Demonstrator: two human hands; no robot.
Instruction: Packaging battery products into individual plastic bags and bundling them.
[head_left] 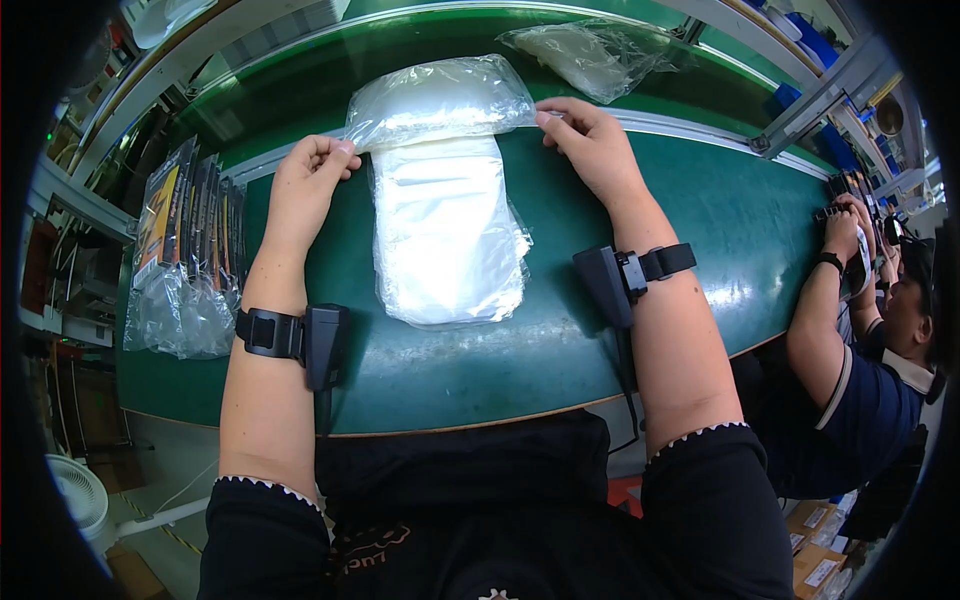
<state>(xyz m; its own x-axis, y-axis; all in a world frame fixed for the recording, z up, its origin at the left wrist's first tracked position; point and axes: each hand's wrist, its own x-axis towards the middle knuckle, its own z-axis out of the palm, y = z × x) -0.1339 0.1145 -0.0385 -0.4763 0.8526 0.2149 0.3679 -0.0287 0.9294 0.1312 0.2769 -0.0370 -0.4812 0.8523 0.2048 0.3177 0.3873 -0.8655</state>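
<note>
Plastic bag [440,95], pinched at opposite ends by left hand [306,178] and right hand [592,145], adjoins clear packaging [445,235] near far edge of workbench [720,215].

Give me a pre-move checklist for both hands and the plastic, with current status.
1. Left hand pinching the clear wrap at its left corner: ok.
2. Right hand pinching the right corner: ok.
3. Clear plastic stack lying on the green table: ok.
4. Wrap's edge open: cannot tell, folds and glare hide it.
5. Upright packets apart from the left hand: ok.
6. Co-worker's hand away from the wrap: ok, off to the right.
</note>
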